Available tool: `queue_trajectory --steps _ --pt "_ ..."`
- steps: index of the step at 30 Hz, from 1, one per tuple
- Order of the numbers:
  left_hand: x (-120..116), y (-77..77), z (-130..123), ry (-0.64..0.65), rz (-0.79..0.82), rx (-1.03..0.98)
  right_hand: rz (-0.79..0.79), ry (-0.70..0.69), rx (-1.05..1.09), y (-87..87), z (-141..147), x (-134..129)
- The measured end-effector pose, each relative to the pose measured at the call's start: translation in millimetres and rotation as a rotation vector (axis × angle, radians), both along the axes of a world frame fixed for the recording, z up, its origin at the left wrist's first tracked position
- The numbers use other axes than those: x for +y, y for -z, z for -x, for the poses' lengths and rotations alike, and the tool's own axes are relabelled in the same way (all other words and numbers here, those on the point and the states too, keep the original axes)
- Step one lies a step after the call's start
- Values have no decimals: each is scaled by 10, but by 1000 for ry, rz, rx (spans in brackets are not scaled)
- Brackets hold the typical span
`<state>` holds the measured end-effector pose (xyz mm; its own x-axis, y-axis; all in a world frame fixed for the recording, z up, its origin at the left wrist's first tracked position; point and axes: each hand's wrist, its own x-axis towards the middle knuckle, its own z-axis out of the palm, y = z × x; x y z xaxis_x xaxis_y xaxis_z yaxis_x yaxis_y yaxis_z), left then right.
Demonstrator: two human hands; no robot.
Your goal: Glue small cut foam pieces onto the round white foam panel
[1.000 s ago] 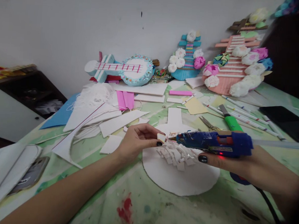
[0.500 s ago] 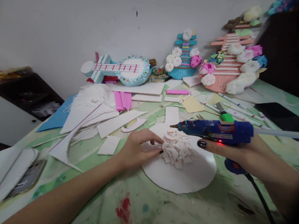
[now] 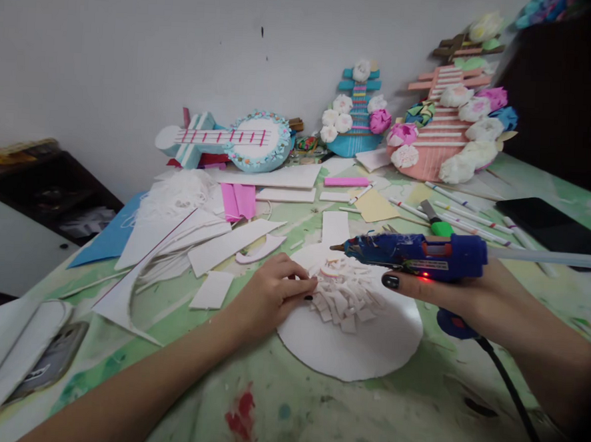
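In my right hand point(image 3: 481, 299) I hold a blue hot glue gun point(image 3: 408, 256), its red light lit and a glue stick sticking out behind. The nozzle points left, above a heap of small white strips point(image 3: 343, 300). These strips lie on a round white disc point(image 3: 352, 358) on the table. My left hand point(image 3: 271, 293) is at the left side of the heap, thumb and fingers drawn together against the strips. Whatever is between those fingertips, if anything, is hidden.
White offcuts point(image 3: 234, 247) and shredded white strands point(image 3: 181, 194) cover the left of the table. Decorated model string instruments point(image 3: 260, 142) stand along the wall. Markers point(image 3: 475, 222), a utility knife point(image 3: 438, 223) and a black tablet point(image 3: 550, 223) lie right. The gun's cord point(image 3: 510, 394) hangs below.
My left hand's thumb and fingers have closed together at the heap's edge; before, there was a gap between them. The glue gun stays above the strips. The view has shifted slightly.
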<state>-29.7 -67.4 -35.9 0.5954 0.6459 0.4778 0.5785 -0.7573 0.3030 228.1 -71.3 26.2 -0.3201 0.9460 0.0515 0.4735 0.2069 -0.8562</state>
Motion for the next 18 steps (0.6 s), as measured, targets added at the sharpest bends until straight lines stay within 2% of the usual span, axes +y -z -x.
queue_trajectory --steps 8,14,18 --pt "-35 27 -42 21 -26 64 -13 0 -5 -5 2 -8" --pt "-81 -15 -84 29 -23 199 -5 11 3 0 22 12" --pt "-88 -36 -60 29 -17 154 -4 48 23 6 53 32"
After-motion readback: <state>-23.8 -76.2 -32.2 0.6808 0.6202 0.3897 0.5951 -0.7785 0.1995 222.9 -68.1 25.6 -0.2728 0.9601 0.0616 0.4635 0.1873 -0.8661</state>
